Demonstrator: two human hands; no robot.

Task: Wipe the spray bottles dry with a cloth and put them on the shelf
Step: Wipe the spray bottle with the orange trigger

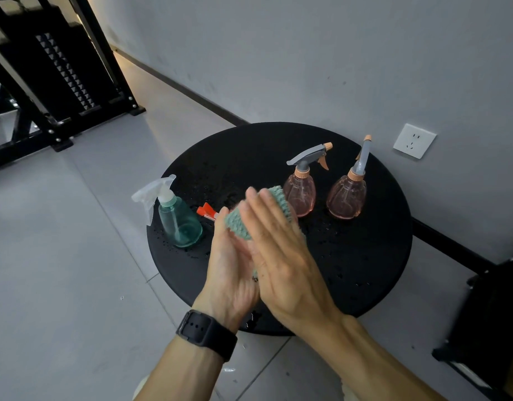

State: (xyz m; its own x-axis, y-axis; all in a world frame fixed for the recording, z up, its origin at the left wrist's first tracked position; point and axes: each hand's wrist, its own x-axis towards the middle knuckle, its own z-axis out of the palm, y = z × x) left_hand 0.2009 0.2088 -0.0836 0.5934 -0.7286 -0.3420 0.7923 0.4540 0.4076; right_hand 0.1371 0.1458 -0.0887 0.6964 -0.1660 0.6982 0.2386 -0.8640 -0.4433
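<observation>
Both hands are up over the near half of the round black table, and there is work in progress between them: the left hand, black watch on the wrist, cradles something from the left, while the right hand lies flat with straight fingers, pressing the green cloth against it. An orange-red trigger tip pokes out past the left fingers, so my read is that a fourth spray bottle is wrapped in that cloth and being dried, though its body is hidden and I cannot tell how the left fingers close on it. Over at the table's left edge stands the teal bottle with its clear trigger head, upright, with droplets beaded on the tabletop just beside its base. Toward the far right side stand the two pink bottles, the left pink bottle just beyond the cloth and the right pink bottle near it, apart, both upright with grey and orange heads. Water spots are scattered across the black top. So the score as I judge it: one bottle in the cloth, three waiting on the table, none visibly shelved. A black metal rack stands well apart at the far left, and a dark unit sits by the table's right edge; which one is the shelf I cannot say. Most of the job looks to be ahead.
</observation>
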